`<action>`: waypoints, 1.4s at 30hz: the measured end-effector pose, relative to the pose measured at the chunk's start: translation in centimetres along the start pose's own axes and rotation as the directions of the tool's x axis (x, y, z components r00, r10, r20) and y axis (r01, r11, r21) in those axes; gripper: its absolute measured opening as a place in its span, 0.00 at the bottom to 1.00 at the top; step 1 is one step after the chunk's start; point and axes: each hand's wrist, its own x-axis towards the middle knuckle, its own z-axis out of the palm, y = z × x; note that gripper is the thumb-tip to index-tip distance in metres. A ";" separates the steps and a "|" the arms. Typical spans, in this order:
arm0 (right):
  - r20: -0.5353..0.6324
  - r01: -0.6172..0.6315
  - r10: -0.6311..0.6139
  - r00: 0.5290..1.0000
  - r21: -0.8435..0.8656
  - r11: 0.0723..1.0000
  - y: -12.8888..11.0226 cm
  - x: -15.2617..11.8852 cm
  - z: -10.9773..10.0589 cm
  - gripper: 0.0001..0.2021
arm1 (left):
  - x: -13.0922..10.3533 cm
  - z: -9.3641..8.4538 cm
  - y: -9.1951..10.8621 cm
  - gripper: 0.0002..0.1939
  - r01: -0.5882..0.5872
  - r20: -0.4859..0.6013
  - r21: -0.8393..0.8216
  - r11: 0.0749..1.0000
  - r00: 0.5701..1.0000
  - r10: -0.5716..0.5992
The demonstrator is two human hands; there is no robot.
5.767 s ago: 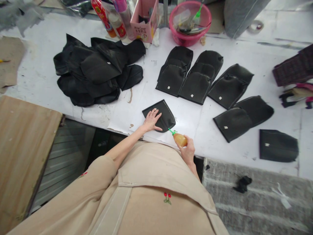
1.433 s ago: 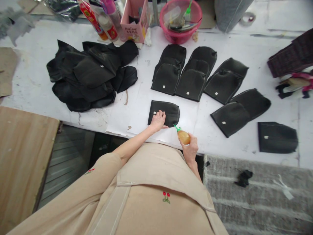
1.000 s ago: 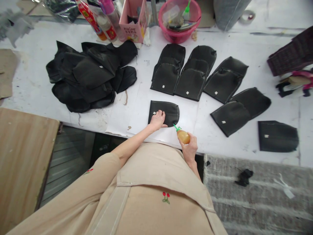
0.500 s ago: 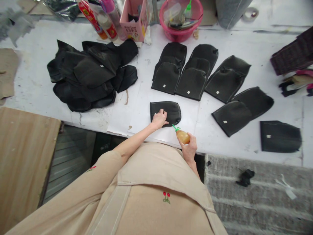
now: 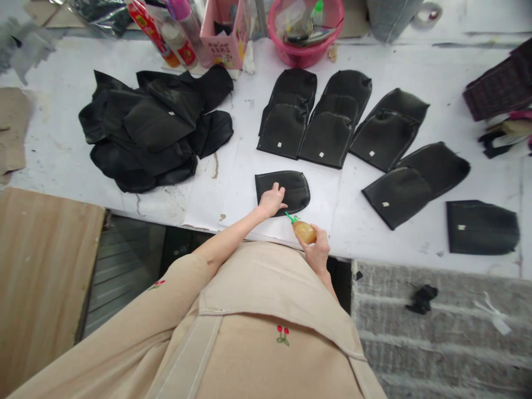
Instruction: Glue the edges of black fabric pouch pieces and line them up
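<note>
My left hand (image 5: 272,200) rests on a flat black leather-like piece (image 5: 297,188) with one rounded end, near the table's front edge. Thumb and a finger of that hand are spread apart; the other fingers are partly hidden. In my right hand (image 5: 318,249) is a small squeeze bottle (image 5: 305,231) of amber liquid, tilted, its green nozzle (image 5: 291,218) pointing at the piece's lower edge. Whether the tip touches the edge I cannot tell. Beyond lie several similar black pieces (image 5: 326,130), overlapped in groups, with small white tags.
A loose heap of black pieces (image 5: 153,122) lies at left. Along the back stand spray cans (image 5: 152,33), a pink box (image 5: 224,47) and a pink basin (image 5: 305,52) of tools. One black piece (image 5: 482,227) lies at far right. A wooden board (image 5: 45,266) is at lower left.
My right hand has moved a little left with the squeeze bottle, bringing the nozzle along the black piece's lower edge towards my left thumb. My left hand stays on the piece.
</note>
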 end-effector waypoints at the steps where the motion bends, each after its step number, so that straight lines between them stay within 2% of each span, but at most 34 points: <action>1: 0.006 0.011 -0.011 1.000 0.002 1.000 -0.1 0.0 0.2 0.24 | 0.0 0.0 -0.1 0.27 -0.002 0.002 -0.007 1.000 1.000 0.002; 11: 0.055 0.050 -0.050 0.997 0.001 0.999 -1.1 -0.3 1.7 0.23 | 0.6 -0.3 -1.1 0.26 -0.013 0.006 -0.172 0.985 1.000 0.014; 16: 0.080 0.064 -0.065 0.995 0.012 0.998 -1.6 -0.4 2.4 0.22 | 0.6 0.2 -1.7 0.25 -0.024 -0.025 -0.316 0.948 1.000 0.017; 25: 0.166 0.089 -0.094 0.982 0.041 0.995 -2.8 -0.2 3.7 0.22 | 1.0 0.7 -2.7 0.25 -0.083 -0.088 -0.450 0.889 0.995 0.048; 31: 0.207 0.048 -0.063 0.976 0.075 0.996 -3.0 -0.2 4.6 0.22 | 1.2 1.0 -3.1 0.25 -0.106 -0.091 -0.357 0.928 0.993 0.078; 34: 0.223 -0.070 0.033 0.974 0.161 0.984 -3.2 -0.1 4.9 0.23 | 1.3 1.3 -3.3 0.26 -0.130 -0.096 -0.291 0.948 0.990 0.107; 36: 0.243 -0.237 0.174 0.954 0.261 0.936 -3.3 0.0 4.8 0.25 | 1.4 1.4 -3.5 0.27 -0.153 -0.101 -0.272 0.950 0.986 0.130; 37: 0.273 -0.347 0.264 0.925 0.324 0.880 -3.3 -0.1 4.7 0.26 | 1.5 1.4 -3.7 0.26 -0.168 -0.104 -0.270 0.948 0.984 0.145; 38: 0.320 -0.459 0.350 0.880 0.391 0.798 -3.3 -0.1 4.5 0.27 | 1.6 1.4 -3.9 0.25 -0.185 -0.108 -0.274 0.944 0.981 0.161; 40: 0.445 -0.641 0.463 0.767 0.506 0.577 -3.0 -0.5 3.9 0.27 | 1.7 1.1 -4.5 0.21 -0.217 -0.113 -0.315 0.924 0.975 0.191; 42: 0.542 -0.727 0.494 0.680 0.586 0.358 -2.6 -1.0 3.1 0.25 | 1.5 0.6 -5.1 0.14 -0.227 -0.125 -0.392 0.892 0.973 0.193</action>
